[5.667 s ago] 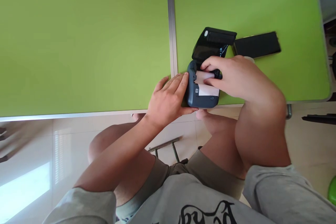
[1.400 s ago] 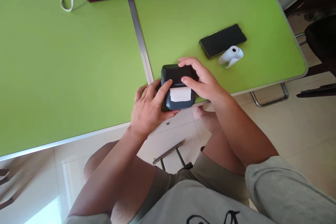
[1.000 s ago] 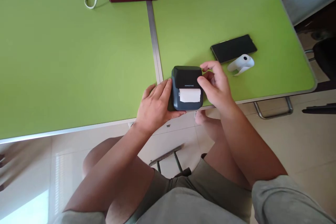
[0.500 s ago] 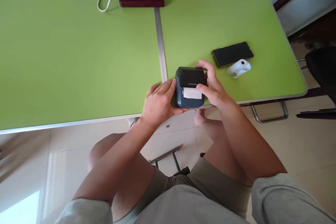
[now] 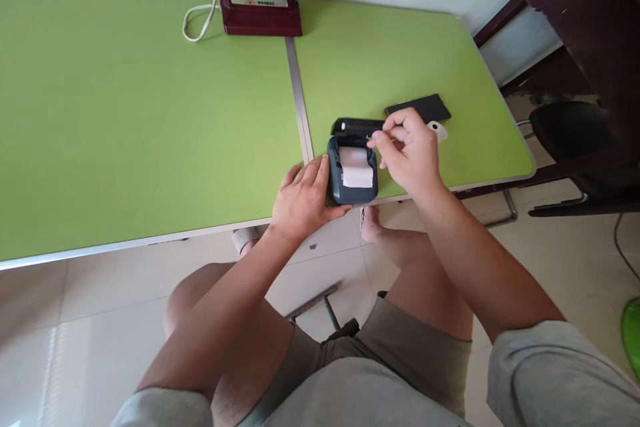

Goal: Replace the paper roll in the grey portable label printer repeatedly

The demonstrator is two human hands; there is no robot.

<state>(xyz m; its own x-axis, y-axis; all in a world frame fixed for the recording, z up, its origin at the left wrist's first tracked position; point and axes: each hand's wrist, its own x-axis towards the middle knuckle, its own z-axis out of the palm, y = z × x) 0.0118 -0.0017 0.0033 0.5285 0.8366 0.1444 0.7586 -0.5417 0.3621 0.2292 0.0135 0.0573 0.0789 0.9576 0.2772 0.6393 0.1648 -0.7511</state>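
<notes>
A small dark blue thermal printer (image 5: 351, 195) stands at the table's front edge. Its black lid (image 5: 357, 127) is raised at the back, and a white paper roll (image 5: 356, 167) lies in the bay with its end hanging over the front. My left hand (image 5: 303, 199) braces the printer, fingers along its left side and thumb by the front bottom corner. At the lid's right end is my right hand (image 5: 407, 147), its curled fingers and thumb on the edge; the palm hides part of that grip.
A black phone (image 5: 423, 107) and a second white paper roll (image 5: 438, 130) lie behind my right hand, partly covered. A dark red appliance (image 5: 263, 23) with dials and a white cord stands at the back of the green table (image 5: 150, 113). A black chair (image 5: 565, 130) is at right.
The printer lid has swung up and back, baring the paper roll inside. My right hand has risen from the printer's right side to the lid. My left hand has stayed in place.
</notes>
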